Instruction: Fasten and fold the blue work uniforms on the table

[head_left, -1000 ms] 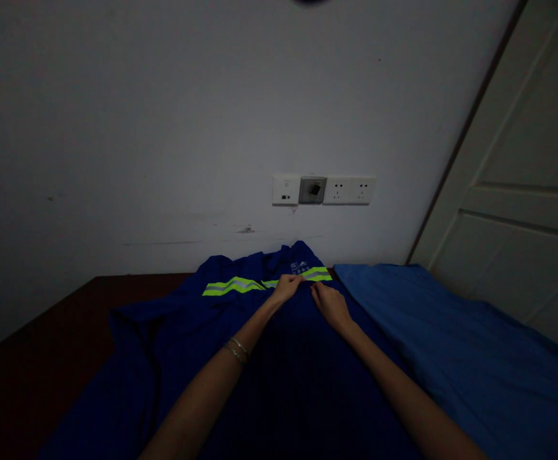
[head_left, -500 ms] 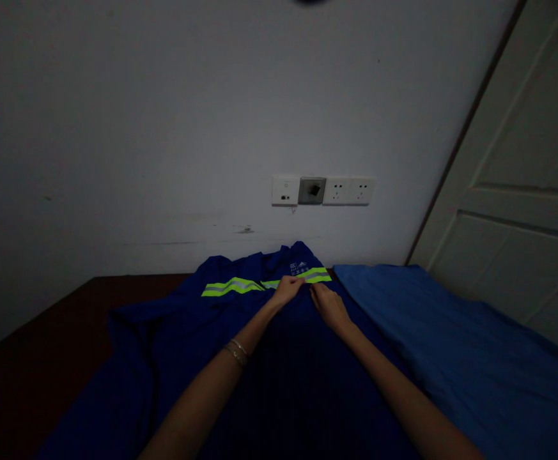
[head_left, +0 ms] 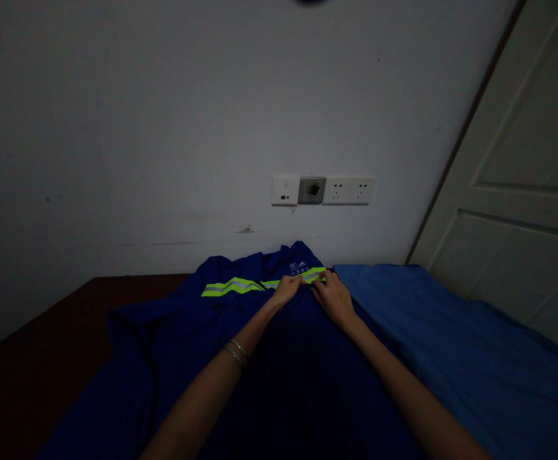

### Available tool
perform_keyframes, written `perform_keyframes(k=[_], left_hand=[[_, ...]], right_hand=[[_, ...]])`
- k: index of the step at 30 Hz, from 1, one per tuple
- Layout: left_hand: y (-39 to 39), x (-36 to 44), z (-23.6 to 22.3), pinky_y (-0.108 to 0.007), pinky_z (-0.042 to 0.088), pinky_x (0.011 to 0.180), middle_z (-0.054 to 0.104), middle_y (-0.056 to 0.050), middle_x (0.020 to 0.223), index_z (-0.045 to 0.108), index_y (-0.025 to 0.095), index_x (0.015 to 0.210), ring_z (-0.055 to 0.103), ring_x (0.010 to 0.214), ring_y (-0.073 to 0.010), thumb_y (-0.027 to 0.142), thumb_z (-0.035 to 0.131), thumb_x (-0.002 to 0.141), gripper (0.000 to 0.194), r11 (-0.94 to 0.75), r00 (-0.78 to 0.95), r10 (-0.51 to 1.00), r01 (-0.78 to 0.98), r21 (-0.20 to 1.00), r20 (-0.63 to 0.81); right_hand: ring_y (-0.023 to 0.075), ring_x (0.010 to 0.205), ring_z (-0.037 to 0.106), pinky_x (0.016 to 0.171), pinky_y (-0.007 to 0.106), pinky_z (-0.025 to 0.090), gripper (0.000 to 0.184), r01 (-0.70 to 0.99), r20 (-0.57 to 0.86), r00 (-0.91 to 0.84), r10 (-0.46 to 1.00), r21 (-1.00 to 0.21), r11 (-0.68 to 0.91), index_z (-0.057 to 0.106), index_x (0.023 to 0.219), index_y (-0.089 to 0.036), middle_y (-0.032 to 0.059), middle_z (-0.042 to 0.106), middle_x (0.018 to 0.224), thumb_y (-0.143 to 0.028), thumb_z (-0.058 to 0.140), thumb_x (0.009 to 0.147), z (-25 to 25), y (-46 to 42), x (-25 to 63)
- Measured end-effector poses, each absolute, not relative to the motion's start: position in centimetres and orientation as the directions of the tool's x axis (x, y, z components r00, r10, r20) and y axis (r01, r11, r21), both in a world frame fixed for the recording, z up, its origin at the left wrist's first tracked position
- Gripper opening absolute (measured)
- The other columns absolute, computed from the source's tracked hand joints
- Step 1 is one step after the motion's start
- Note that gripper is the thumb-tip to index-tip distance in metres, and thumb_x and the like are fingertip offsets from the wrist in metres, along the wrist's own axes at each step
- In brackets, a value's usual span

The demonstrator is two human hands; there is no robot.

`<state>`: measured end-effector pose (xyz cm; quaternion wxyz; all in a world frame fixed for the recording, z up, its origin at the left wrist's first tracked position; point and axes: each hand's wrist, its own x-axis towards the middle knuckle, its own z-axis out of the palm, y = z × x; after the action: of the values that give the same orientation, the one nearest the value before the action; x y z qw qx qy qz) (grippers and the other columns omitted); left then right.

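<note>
A dark blue work jacket (head_left: pixel 178 351) lies spread before me, with a yellow-green and silver reflective stripe (head_left: pixel 233 287) across the chest and a small white print above it. My left hand (head_left: pixel 287 291) is closed in a pinch on the jacket's cloth at the stripe, just below the print. Close beside it, my right hand (head_left: pixel 335 299) has its fingers bent over the right part of the stripe, with thumb and fingertips gripping the cloth there. Dim light hides most of the jacket's lower folds.
The jacket rests on a dark reddish-brown surface (head_left: pixel 62 326) against a pale wall. A lighter blue cloth (head_left: pixel 456 345) lies to the right, partly beside the jacket. Wall sockets (head_left: pixel 348 190) sit above, and a pale panelled door (head_left: pixel 513 217) stands at the right.
My right hand has shifted slightly up, and its fingers now reach onto the stripe. The left hand keeps its pinch in the same place.
</note>
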<state>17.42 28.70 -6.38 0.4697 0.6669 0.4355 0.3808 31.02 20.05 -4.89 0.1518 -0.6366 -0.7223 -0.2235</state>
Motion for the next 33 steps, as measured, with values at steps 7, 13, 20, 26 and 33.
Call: perform_keyframes(k=[7,13,20,26,33], left_hand=[[28.4,17.4,-6.2,-0.021,0.031,0.050,0.057,0.001,0.051,0.072,0.006,0.081,0.044,0.051,-0.0105,0.033,0.046,0.082,0.037,-0.202,0.349,0.932,0.262,0.944,0.102],[28.3,17.1,-5.3,-0.020,0.023,0.046,0.041,0.006,0.042,0.068,0.007,0.065,0.031,0.043,-0.0062,0.029,0.054,0.074,0.028,-0.177,0.368,0.929,0.334,0.926,0.045],[28.1,16.6,-4.4,-0.021,0.020,0.044,0.037,0.007,0.041,0.065,0.008,0.056,0.030,0.042,-0.0059,0.027,0.056,0.069,0.024,-0.278,0.427,0.900,0.418,0.865,0.083],[28.3,16.6,-4.9,-0.020,0.025,0.045,0.042,0.006,0.042,0.067,0.008,0.061,0.033,0.043,-0.0063,0.026,0.056,0.067,0.023,-0.273,0.439,0.895,0.382,0.883,0.087],[28.6,16.6,-5.2,-0.020,0.044,0.061,0.060,0.001,0.053,0.066,0.009,0.062,0.054,0.054,-0.0090,0.014,0.051,0.069,0.017,-0.221,0.540,0.839,0.225,0.949,0.067]], right_hand=[[0.0263,0.105,0.041,0.081,0.036,0.037,0.022,0.979,0.546,-0.202,0.813,0.142,0.148,0.062,0.097,-0.017,0.0128,0.050,0.115,-0.026,0.045,0.087,-5.4,20.3,31.1],[0.0282,0.107,0.040,0.086,0.041,0.035,0.015,0.975,0.642,-0.221,0.734,0.170,0.144,0.064,0.087,-0.015,0.0135,0.054,0.113,-0.021,0.051,0.083,-5.8,20.3,30.6],[0.0281,0.105,0.043,0.086,0.042,0.034,0.016,0.973,0.675,-0.230,0.701,0.176,0.150,0.064,0.086,-0.015,0.0134,0.057,0.110,-0.020,0.050,0.083,-5.6,20.1,30.2],[0.0274,0.103,0.043,0.086,0.042,0.034,0.017,0.968,0.686,-0.251,0.683,0.189,0.165,0.063,0.087,-0.015,0.0126,0.057,0.109,-0.020,0.047,0.084,-6.0,20.2,30.5],[0.0249,0.100,0.045,0.085,0.039,0.035,0.016,0.957,0.682,-0.287,0.673,0.175,0.232,0.062,0.084,-0.016,0.0114,0.057,0.107,-0.021,0.046,0.086,-6.5,20.4,30.9]])
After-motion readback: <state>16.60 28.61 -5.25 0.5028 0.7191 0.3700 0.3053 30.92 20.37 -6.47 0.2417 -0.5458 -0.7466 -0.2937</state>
